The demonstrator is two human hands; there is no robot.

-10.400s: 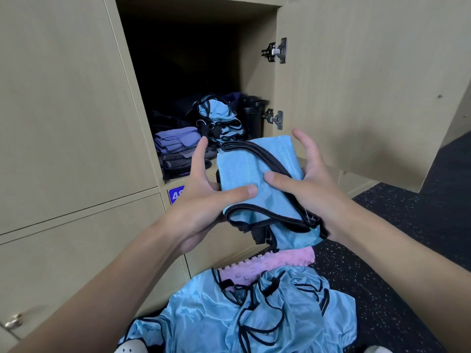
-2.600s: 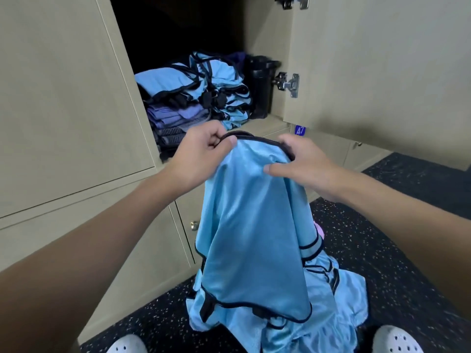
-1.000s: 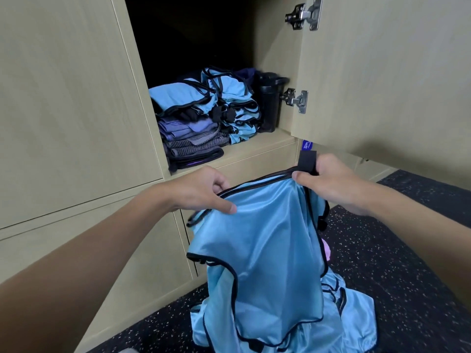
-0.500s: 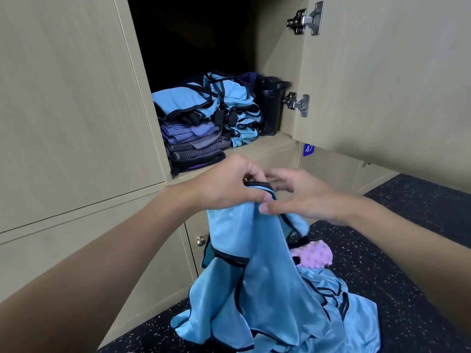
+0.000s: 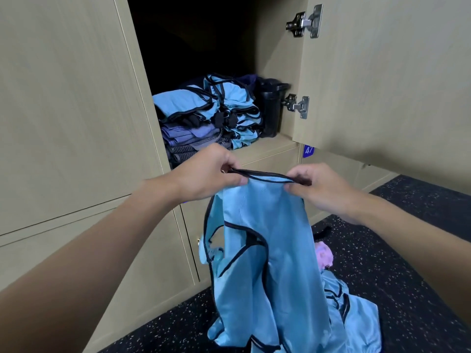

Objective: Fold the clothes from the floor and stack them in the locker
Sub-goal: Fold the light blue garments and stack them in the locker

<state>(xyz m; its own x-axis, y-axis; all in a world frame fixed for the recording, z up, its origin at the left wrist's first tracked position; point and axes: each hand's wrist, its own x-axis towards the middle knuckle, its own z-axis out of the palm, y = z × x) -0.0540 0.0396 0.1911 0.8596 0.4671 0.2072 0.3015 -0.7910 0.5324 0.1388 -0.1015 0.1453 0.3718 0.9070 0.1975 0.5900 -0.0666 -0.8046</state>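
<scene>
Blue bib (image 5: 265,240), frame centre: left hand (image 5: 206,174), right hand (image 5: 321,189) pinch its top hem; keep hem taut, edges aligned before folding.

Both arms bare, reaching forward from the near edge. Left forearm (image 5: 102,250) and right forearm (image 5: 420,238) converge toward the centre.

Left hand (image 5: 207,174): back of hand up, fingers curled, thumb and forefinger pinching the dark top edge of the blue garment (image 5: 267,238) at its left end.

Right hand (image 5: 322,191): knuckles up, fingers curled under, pinching the same edge at its right end.

Hands near each other, not touching.
</scene>
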